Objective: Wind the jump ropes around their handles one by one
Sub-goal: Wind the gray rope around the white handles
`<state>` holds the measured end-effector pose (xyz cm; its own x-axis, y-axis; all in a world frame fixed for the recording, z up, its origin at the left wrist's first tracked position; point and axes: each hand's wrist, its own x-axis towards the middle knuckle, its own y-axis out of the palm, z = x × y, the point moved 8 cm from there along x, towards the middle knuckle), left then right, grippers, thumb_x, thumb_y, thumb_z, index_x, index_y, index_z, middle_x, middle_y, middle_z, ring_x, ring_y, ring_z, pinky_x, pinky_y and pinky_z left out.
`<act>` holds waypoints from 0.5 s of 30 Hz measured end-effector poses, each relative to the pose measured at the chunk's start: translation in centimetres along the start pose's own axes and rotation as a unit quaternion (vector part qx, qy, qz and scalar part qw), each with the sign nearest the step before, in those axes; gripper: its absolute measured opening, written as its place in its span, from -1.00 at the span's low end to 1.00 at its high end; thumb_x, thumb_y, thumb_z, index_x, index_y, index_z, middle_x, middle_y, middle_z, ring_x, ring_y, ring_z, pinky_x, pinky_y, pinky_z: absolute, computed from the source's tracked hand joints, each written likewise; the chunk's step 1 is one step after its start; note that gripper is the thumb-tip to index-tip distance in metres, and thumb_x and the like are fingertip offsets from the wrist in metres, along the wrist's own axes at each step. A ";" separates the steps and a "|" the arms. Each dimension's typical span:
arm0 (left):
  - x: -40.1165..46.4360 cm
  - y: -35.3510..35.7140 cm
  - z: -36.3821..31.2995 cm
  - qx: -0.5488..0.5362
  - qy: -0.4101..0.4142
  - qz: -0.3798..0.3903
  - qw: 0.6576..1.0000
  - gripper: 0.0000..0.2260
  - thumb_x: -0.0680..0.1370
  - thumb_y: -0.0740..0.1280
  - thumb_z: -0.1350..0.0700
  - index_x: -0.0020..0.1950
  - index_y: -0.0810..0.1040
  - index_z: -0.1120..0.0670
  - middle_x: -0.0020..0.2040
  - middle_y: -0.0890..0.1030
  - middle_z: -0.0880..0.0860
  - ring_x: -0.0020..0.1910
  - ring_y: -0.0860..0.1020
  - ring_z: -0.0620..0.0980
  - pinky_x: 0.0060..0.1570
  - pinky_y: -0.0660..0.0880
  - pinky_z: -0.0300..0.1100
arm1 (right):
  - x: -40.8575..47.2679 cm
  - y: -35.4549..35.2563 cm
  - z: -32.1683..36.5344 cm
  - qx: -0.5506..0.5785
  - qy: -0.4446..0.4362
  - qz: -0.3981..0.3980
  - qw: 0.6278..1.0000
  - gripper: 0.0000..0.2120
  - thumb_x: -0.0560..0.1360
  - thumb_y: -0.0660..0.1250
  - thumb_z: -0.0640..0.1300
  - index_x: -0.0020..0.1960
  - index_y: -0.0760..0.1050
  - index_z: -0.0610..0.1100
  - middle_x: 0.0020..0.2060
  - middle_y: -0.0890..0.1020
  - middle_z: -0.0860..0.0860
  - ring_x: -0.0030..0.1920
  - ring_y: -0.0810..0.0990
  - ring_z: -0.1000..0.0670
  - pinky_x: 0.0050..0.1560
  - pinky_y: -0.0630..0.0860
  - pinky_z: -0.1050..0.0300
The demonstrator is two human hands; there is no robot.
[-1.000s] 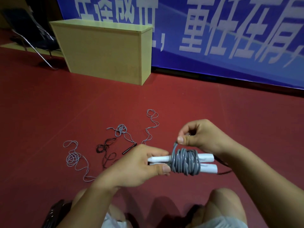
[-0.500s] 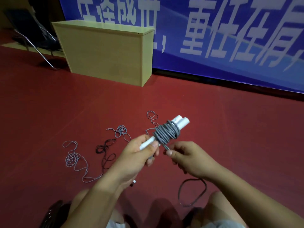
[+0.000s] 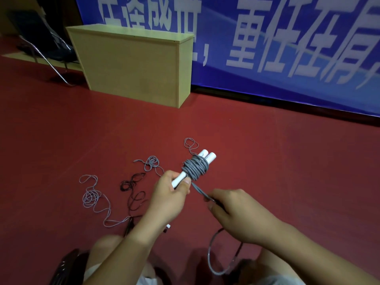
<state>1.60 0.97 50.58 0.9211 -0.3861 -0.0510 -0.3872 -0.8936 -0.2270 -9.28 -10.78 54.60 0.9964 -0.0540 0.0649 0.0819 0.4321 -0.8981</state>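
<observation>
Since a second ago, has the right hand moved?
Yes. The right hand dropped from above the white handles to below them, away from the wooden box.

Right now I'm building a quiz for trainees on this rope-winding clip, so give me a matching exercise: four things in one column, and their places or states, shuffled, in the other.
Things:
1. pair of white plastic handles
2. loose grey rope tail
3. thin black jump rope
4. pale wooden cabinet

States:
A. lying tangled on the red floor
B. standing against the blue banner
C. gripped by the left hand, coil around them
D. pinched by the right hand, stretched from the coil

Pairs: 1-C, 2-D, 3-A, 4-B
</observation>
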 end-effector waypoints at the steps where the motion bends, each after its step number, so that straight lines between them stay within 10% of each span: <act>1: 0.0 -0.1 -0.2 0.023 0.012 -0.009 1.000 -0.91 0.59 0.35 0.12 -0.11 0.51 0.07 -0.36 0.58 -0.06 -0.47 0.40 -0.15 -0.43 0.35 -0.27 | 0.0 -0.2 0.0 -0.007 0.000 -0.007 1.000 -0.80 0.57 0.15 0.02 -0.13 0.39 -0.09 -0.28 0.54 0.01 -0.19 0.51 -0.14 -0.19 0.42 -0.06; 15: 0.1 -1.1 0.3 0.185 0.040 -0.043 0.981 -0.90 0.51 0.43 0.06 -0.18 0.55 -0.01 -0.43 0.53 -0.07 -0.44 0.46 -0.07 -0.42 0.37 -0.17 | -0.1 -2.1 -1.2 -0.017 0.061 -0.052 0.997 -0.87 0.51 0.25 -0.06 -0.13 0.53 -0.08 -0.32 0.57 0.04 -0.23 0.52 -0.04 -0.22 0.40 0.01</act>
<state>2.16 1.96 50.50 0.9376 -0.3430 0.0572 -0.2526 -0.7848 -0.5659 -9.60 -12.74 55.92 0.9725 -0.2068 0.1069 0.1819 0.3884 -0.9034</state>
